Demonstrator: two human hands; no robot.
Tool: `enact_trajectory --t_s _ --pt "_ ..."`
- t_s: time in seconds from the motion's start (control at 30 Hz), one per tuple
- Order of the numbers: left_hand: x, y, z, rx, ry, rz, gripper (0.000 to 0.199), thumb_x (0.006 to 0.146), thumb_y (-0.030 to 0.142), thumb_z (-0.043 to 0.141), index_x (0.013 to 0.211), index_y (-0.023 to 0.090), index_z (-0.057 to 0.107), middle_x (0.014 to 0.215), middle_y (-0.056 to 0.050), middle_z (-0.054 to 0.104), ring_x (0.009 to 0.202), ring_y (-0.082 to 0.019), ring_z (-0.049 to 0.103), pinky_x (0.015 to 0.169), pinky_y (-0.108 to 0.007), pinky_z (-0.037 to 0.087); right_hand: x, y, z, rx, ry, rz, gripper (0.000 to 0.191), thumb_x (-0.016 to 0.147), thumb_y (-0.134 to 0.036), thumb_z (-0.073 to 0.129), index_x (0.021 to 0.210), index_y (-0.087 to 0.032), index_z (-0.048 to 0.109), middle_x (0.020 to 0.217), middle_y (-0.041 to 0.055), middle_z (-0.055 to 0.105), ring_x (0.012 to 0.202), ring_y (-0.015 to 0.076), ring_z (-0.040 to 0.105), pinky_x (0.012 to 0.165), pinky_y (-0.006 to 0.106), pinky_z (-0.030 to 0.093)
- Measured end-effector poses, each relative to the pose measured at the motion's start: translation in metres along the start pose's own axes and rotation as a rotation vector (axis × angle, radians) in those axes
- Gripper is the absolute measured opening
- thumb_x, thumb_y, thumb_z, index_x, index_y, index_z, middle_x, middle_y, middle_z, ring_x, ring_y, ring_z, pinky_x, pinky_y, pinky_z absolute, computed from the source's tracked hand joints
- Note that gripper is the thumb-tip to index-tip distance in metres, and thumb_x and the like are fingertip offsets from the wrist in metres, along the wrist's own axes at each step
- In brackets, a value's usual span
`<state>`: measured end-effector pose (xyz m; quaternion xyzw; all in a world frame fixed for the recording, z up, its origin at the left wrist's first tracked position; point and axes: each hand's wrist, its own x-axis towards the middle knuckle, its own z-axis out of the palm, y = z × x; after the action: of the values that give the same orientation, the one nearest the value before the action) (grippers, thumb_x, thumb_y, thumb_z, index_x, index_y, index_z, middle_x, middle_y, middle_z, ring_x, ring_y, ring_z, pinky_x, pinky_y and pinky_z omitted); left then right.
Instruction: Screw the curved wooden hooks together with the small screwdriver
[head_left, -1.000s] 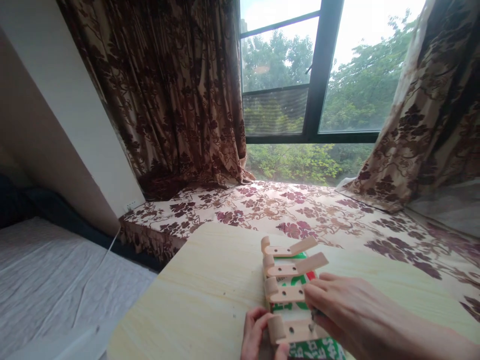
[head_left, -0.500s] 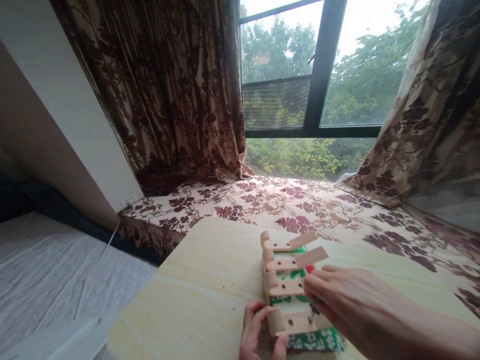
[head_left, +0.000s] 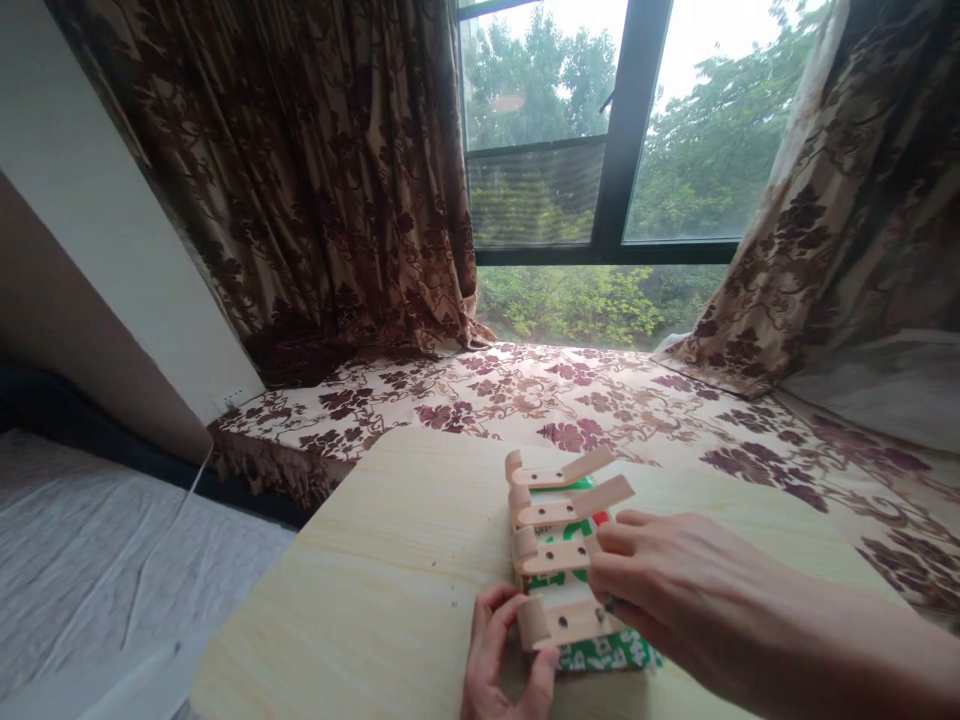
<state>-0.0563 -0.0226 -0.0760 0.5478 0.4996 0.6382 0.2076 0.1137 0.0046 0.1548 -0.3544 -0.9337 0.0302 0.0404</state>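
Observation:
A green and white printed box point(head_left: 559, 590) lies on a light wood-grain table. Several pale wooden strips lie across it, each with a rounded block at its left end and dark holes or screws along it. My left hand point(head_left: 501, 660) grips the left end of the nearest wooden strip point(head_left: 574, 624), thumb on the near side and fingers behind. Over the strip's right end, my right hand point(head_left: 660, 565) is closed, fingertips bent down by a screw. What it holds is hidden by the fingers. Two far strips point(head_left: 600, 493) tilt upward at their right ends.
The tabletop point(head_left: 360, 560) has a few tiny dark specks left of the box. Behind it is a window ledge with a floral cover point(head_left: 480, 390), between patterned curtains point(head_left: 360, 200). A bed with a grey sheet point(head_left: 67, 560) is at the left.
The whole view has shifted, so the table, box and hands appear slightly left and higher. A small dark part beneath my right fingers is now more hidden. Both hands keep their places on the strip.

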Motion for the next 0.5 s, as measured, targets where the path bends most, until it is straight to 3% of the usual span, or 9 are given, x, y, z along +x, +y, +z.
enact_trajectory --t_s 0.07,0.23,0.27,0.4,0.5 --pt "0.002 0.003 -0.003 0.005 0.003 -0.010 0.027 0.079 0.039 0.060 0.101 0.023 0.066 0.109 -0.007 0.059 0.100 -0.022 0.061 0.090 -0.033 0.051 0.004 0.001 0.008 0.028 -0.082 0.032 0.016 0.084 -0.007 0.051 0.077 -0.019 0.059 0.078 0.0021 0.066 0.068 0.0149 0.059 0.059 0.025 0.038" --pt "0.008 0.015 -0.009 -0.006 -0.094 -0.068 0.025 0.076 0.035 0.066 0.098 0.024 0.068 0.109 -0.006 0.062 0.102 -0.022 0.062 0.089 -0.030 0.052 0.010 0.012 0.026 -0.056 -0.009 0.172 0.015 0.091 -0.019 0.044 0.080 -0.018 0.056 0.068 0.0021 0.063 0.053 0.0138 0.049 0.050 0.030 0.022" --pt "0.009 0.018 -0.009 -0.011 -0.056 -0.093 0.025 0.076 0.037 0.066 0.097 0.024 0.069 0.110 -0.006 0.062 0.103 -0.022 0.061 0.090 -0.030 0.051 0.009 0.013 0.025 -0.067 -0.006 0.185 0.015 0.091 -0.020 0.045 0.080 -0.018 0.056 0.067 0.0019 0.062 0.052 0.0133 0.047 0.050 0.030 0.020" --pt "0.008 0.025 -0.005 -0.021 0.003 -0.160 0.030 0.076 0.044 0.064 0.097 0.023 0.068 0.111 -0.006 0.060 0.103 -0.022 0.060 0.093 -0.032 0.050 0.004 0.014 0.007 -0.023 -0.077 0.081 0.008 0.085 -0.021 0.055 0.078 -0.019 0.057 0.072 0.0019 0.064 0.061 0.0135 0.051 0.051 0.028 0.020" --pt "0.008 0.026 -0.004 -0.009 -0.010 -0.177 0.032 0.076 0.046 0.064 0.096 0.021 0.068 0.112 -0.006 0.060 0.105 -0.022 0.059 0.095 -0.032 0.049 0.001 0.012 0.004 0.001 -0.093 0.014 0.015 0.089 -0.016 0.050 0.076 -0.018 0.057 0.074 0.0021 0.065 0.064 0.0131 0.053 0.052 0.027 0.021"
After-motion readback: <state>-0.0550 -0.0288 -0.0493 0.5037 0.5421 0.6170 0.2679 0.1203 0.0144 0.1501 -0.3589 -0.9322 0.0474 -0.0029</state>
